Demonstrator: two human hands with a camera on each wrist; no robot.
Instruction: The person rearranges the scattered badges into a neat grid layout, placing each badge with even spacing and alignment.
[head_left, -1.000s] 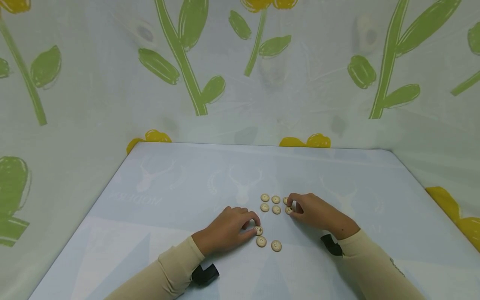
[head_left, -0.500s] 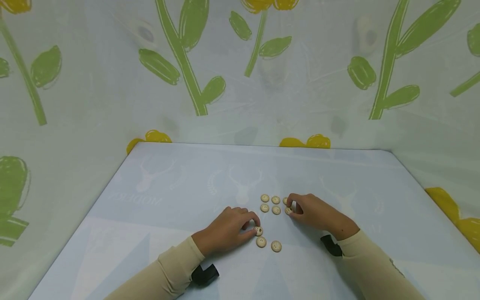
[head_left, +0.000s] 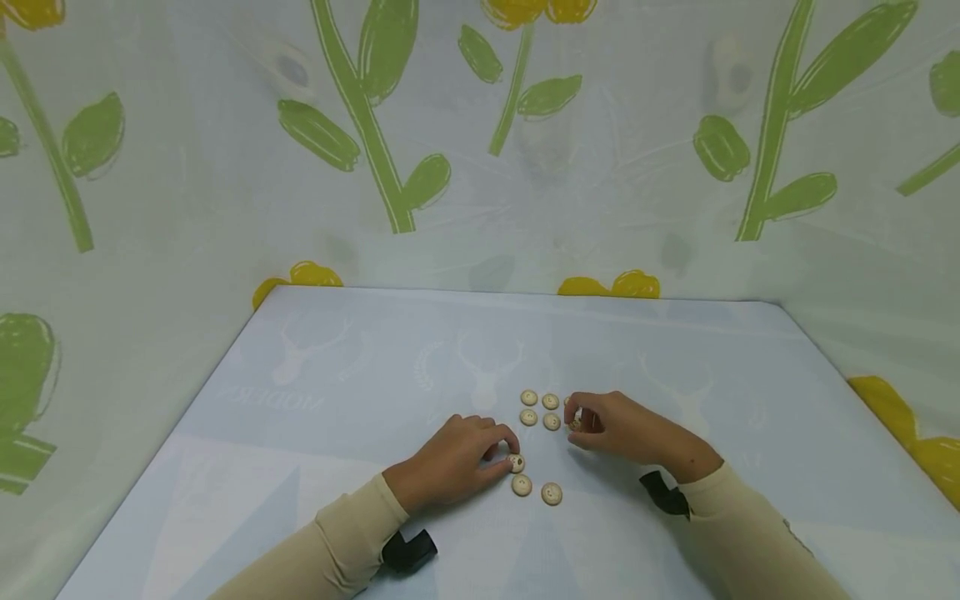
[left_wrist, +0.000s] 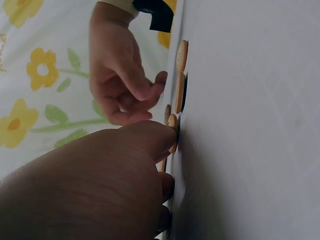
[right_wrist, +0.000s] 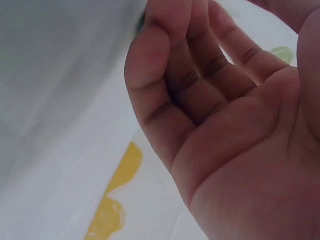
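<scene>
In the head view my left hand (head_left: 461, 460) pinches a pale wooden button (head_left: 517, 462) between thumb and index finger. The left wrist view shows that same button (left_wrist: 173, 132) standing on edge at the fingertips. My right hand (head_left: 626, 425) hovers at the right end of two short rows of similar buttons. Its thumb and index finger are parted, and the nearest button (head_left: 575, 424) shows in the gap. Another at the far right corner is mostly covered by the index finger. Loosely bent fingers (right_wrist: 150, 70) with nothing between them appear in the right wrist view.
Two loose buttons, one to the left (head_left: 521, 484) and one to the right (head_left: 551, 493), lie in front of the rows. A pale patterned cloth covers the table (head_left: 337, 467). Behind it hangs a flower-print curtain (head_left: 600, 192). Black wrist mounts (head_left: 409, 552) sit under both sleeves.
My right thumb and index finger have spread apart from the button at the right end, and the hand has shifted slightly. My left hand stays on its button.
</scene>
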